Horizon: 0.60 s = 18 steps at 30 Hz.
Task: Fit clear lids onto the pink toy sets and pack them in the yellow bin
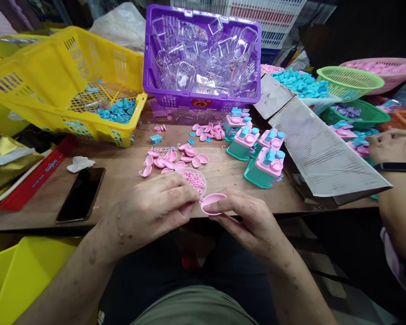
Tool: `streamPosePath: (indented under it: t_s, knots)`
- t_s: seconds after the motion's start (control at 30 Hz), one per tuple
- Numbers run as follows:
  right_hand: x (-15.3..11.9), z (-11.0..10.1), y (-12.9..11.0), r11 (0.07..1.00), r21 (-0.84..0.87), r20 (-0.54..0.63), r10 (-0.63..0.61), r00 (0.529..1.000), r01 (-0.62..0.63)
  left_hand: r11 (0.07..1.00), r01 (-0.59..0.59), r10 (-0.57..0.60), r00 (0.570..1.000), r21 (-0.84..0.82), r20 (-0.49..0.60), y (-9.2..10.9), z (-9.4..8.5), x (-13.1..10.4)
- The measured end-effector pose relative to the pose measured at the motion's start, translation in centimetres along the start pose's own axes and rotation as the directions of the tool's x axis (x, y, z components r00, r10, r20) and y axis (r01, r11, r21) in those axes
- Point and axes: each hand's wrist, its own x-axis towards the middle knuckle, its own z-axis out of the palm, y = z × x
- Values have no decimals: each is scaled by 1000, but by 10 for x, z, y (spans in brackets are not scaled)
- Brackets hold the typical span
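Note:
Between thumb and fingers, my right hand holds a pink oval cup-like piece at the table's front edge. My left hand is pinched at the small knob on that piece's left end; whatever it grips there is too small to name. Just behind the left fingers is a clear round dish of tiny pink parts. Pink oval pieces lie scattered beyond it, with more pink pieces and a few blue discs farther back. Several green, pink and blue toy assemblies stand at the right.
A yellow basket and a purple basket of clear cases stand behind. A phone lies left. Cardboard slants at right, beside another person's hand and several colander baskets.

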Motion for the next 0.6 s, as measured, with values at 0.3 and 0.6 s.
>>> streamPosePath:
  t_s: [0.3, 0.6]
  knots:
    - [0, -2, -5, 1000, -3, 38, -13, 999, 13, 994, -1, -11, 993, 105, 114, 1, 0, 3]
    - [-2, -4, -7, 999, -13, 96, 48, 994, -47, 986, 25, -62, 973, 165, 223, 3, 1, -4]
